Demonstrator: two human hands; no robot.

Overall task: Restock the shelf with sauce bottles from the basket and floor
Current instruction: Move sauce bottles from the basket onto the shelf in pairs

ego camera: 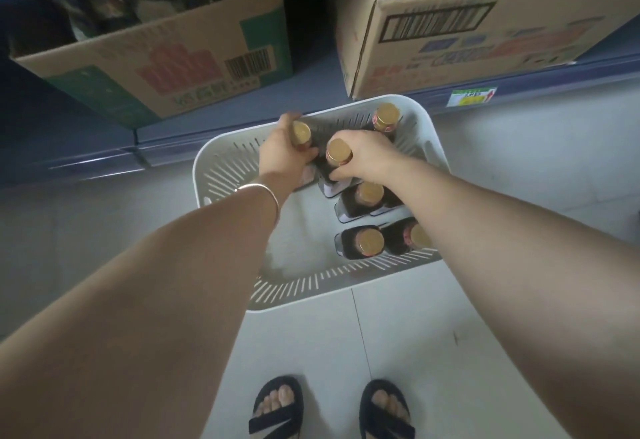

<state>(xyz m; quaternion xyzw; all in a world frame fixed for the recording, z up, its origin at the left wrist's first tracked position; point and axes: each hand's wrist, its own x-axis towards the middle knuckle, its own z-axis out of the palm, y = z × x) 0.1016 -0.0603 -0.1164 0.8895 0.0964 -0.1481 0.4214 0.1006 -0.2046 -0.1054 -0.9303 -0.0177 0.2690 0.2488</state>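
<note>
Left hand: the left hand [282, 154] is curling its fingers round the left sauce bottle [300, 134], just under its gold cap.
Right hand: the right hand [367, 154] is gripping the right sauce bottle [339, 153] the same way.
Bottles: both are standing upright, close together, in the white basket [311, 288].
Next move: probably lifting straight up, because the shelf [207, 116] is sitting just past the basket.

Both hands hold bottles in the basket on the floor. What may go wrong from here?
The left hand grips one dark gold-capped sauce bottle near its top and the right hand grips a second bottle; either might slip. Lifting the second bottle could knock the upright bottle beside it in the white slotted plastic basket.
</note>
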